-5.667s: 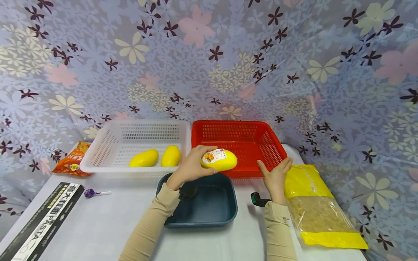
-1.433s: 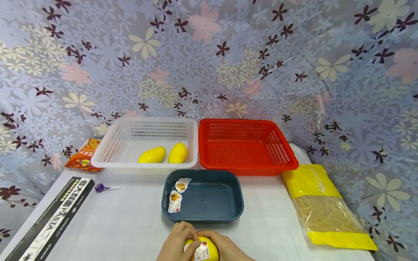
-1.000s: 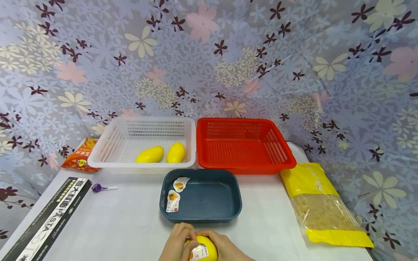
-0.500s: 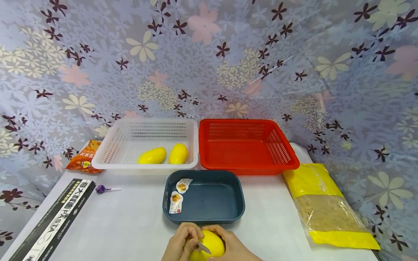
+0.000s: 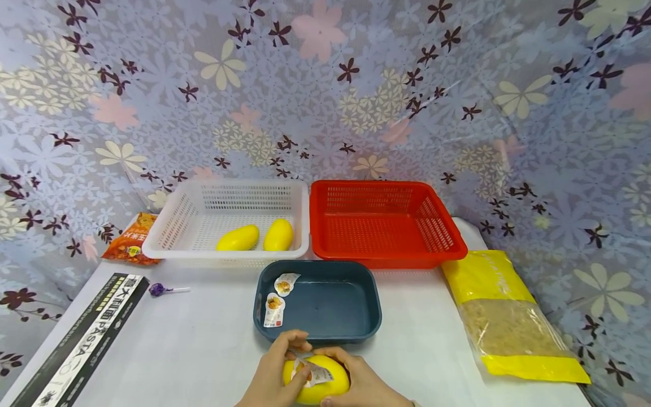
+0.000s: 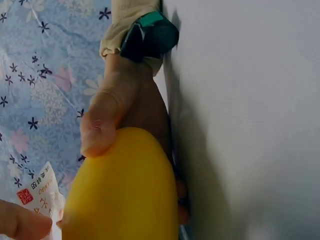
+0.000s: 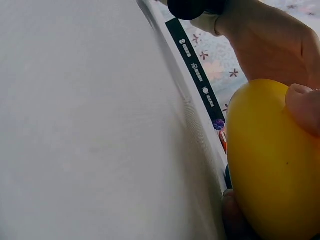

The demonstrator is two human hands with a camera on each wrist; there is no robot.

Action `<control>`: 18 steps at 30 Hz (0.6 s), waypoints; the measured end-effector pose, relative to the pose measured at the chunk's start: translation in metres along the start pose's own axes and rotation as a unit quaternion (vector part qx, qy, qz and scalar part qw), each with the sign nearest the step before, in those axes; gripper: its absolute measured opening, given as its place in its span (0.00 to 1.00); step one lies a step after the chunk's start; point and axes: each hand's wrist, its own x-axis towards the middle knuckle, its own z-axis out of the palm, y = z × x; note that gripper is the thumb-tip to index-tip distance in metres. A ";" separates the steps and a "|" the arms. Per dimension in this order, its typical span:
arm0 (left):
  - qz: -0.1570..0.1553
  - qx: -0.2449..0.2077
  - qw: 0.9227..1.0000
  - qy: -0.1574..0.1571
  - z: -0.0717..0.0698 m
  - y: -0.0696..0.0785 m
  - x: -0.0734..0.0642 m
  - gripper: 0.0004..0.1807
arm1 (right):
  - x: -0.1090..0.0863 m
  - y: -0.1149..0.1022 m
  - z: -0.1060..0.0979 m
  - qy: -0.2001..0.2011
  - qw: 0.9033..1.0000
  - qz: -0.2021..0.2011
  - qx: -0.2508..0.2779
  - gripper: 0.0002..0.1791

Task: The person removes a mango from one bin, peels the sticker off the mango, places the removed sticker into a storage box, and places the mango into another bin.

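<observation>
A yellow mango lies between both hands in front of the dark blue tub. My right hand grips its right side, thumb low and fingers over the top. With the thumb, my left hand holds a printed paper sticker on the mango, its index finger raised. The sticker is creased and partly lifted. In the left wrist view, the sticker stands off the mango beside a fingertip. The right wrist view shows the smooth mango with a thumb on it.
The dark blue tub has two stickers at its left end. Behind stand a white basket with two mangoes and a red basket. A pasta box, lollipop, orange snack bag and yellow bag lie around.
The mango came from above the tub to the table's front. Two stickers now show inside the tub. The sticker's edge was peeled up; the left hand's index finger has since risen.
</observation>
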 end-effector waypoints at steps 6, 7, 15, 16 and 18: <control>-0.066 0.131 0.989 -0.021 -0.004 0.005 -0.003 0.14 | 0.000 -0.002 0.001 0.009 1.000 -0.001 -0.014 0.38; -0.063 0.144 0.988 -0.011 -0.003 0.005 -0.003 0.12 | 0.000 -0.002 0.001 0.014 1.000 -0.008 -0.025 0.38; 0.048 0.069 0.993 0.086 0.005 -0.006 -0.004 0.06 | 0.000 -0.006 -0.001 0.035 0.996 -0.015 -0.078 0.37; 0.071 0.044 0.992 0.089 0.006 -0.007 -0.004 0.06 | 0.001 -0.006 -0.001 0.034 0.996 -0.017 -0.081 0.37; 0.109 -0.002 0.990 0.085 0.008 -0.009 -0.005 0.07 | 0.001 -0.006 -0.001 0.033 0.995 -0.026 -0.092 0.36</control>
